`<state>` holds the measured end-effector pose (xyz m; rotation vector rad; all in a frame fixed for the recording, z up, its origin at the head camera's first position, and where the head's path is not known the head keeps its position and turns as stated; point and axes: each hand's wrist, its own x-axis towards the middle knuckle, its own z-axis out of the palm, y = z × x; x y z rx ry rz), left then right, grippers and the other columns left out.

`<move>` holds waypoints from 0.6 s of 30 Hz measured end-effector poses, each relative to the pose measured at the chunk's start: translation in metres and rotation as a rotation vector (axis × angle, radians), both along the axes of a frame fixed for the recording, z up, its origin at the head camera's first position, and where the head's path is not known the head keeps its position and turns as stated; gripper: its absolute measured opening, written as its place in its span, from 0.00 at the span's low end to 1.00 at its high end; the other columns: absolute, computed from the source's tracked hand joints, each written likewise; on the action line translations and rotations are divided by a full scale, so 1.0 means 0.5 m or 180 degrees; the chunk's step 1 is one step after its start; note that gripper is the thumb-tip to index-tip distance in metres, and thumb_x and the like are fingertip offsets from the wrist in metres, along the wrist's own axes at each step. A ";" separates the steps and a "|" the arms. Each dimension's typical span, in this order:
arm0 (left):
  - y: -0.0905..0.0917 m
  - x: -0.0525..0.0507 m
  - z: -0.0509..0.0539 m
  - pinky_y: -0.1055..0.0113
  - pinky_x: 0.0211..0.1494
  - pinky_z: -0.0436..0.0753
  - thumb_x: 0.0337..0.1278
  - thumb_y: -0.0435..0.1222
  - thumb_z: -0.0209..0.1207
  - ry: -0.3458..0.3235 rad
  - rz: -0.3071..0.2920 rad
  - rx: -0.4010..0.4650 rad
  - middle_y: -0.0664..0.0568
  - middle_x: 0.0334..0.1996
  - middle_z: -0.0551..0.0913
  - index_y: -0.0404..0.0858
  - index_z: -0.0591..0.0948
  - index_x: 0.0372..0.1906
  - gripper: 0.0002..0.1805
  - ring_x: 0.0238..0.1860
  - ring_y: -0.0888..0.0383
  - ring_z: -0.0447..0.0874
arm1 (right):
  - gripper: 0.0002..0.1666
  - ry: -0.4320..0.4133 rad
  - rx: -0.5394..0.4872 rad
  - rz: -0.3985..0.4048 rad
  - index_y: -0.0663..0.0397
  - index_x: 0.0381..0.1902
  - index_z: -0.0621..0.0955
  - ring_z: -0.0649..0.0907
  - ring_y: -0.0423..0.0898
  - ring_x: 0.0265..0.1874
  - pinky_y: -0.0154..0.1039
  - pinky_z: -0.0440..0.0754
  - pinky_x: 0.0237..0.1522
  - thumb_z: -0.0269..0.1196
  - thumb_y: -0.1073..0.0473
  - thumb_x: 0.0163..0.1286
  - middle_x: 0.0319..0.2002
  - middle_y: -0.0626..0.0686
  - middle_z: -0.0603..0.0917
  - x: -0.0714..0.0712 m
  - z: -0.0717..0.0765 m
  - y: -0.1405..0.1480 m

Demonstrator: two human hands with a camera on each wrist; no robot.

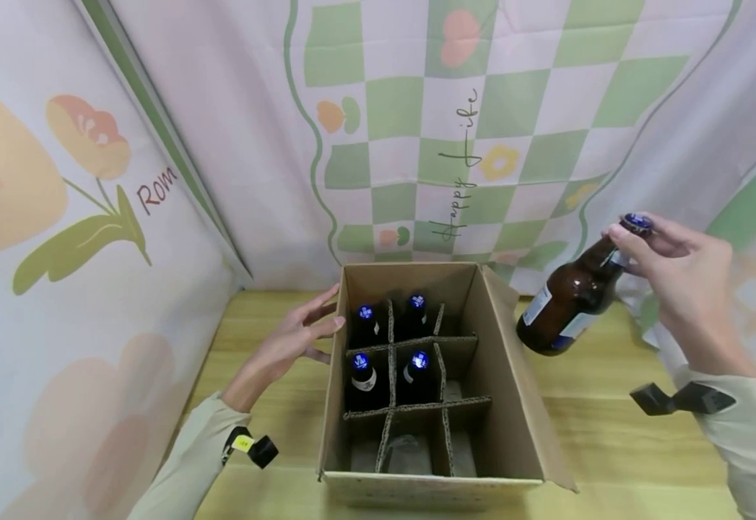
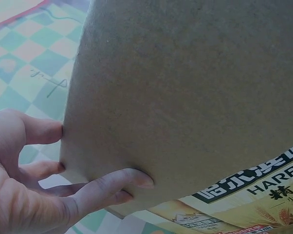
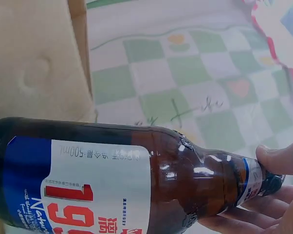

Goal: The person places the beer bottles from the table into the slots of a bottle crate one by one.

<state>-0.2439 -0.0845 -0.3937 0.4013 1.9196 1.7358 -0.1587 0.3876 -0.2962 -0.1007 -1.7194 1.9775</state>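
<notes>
My right hand (image 1: 692,278) pinches a brown glass beer bottle (image 1: 569,303) by its capped neck. It is tilted, base toward the box, in the air right of the cardboard box (image 1: 410,491). In the right wrist view the bottle's white, blue and red label (image 3: 100,183) reads 500mL. My left hand (image 1: 289,336) touches the box's left side near the back corner. Its fingers (image 2: 112,185) press on plain cardboard in the left wrist view. Several bottles with blue caps (image 1: 360,361) stand upright in the left and middle columns, in the back and middle rows of the divider.
Corrugated dividers (image 1: 416,408) split the box into cells; the front row and right column hold no bottles. A flap (image 1: 533,390) hangs outward on the right. The wooden table (image 1: 618,448) meets a patterned cloth (image 1: 390,94) behind and at the sides.
</notes>
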 end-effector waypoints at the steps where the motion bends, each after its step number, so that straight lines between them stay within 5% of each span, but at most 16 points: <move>1: 0.000 0.000 0.000 0.48 0.47 0.92 0.76 0.40 0.60 -0.0005 0.0001 0.0000 0.43 0.85 0.47 0.56 0.54 0.85 0.42 0.76 0.34 0.66 | 0.19 0.0023 0.0020 -0.0003 0.58 0.51 0.90 0.92 0.40 0.33 0.30 0.89 0.31 0.76 0.71 0.61 0.38 0.49 0.94 0.000 0.007 -0.006; 10: -0.002 0.000 -0.001 0.48 0.47 0.92 0.76 0.39 0.60 -0.0032 0.0035 0.0003 0.42 0.85 0.48 0.56 0.54 0.85 0.41 0.76 0.33 0.65 | 0.21 0.0448 0.0313 -0.0288 0.67 0.54 0.87 0.89 0.41 0.33 0.22 0.86 0.38 0.76 0.68 0.62 0.37 0.52 0.93 0.004 0.047 -0.062; 18: -0.002 -0.002 0.000 0.48 0.47 0.92 0.76 0.40 0.60 -0.0009 -0.0001 0.0010 0.44 0.85 0.45 0.56 0.54 0.85 0.41 0.76 0.33 0.66 | 0.20 0.0990 0.0449 -0.0427 0.79 0.49 0.85 0.90 0.45 0.32 0.27 0.86 0.40 0.75 0.70 0.62 0.35 0.57 0.93 0.002 0.073 -0.114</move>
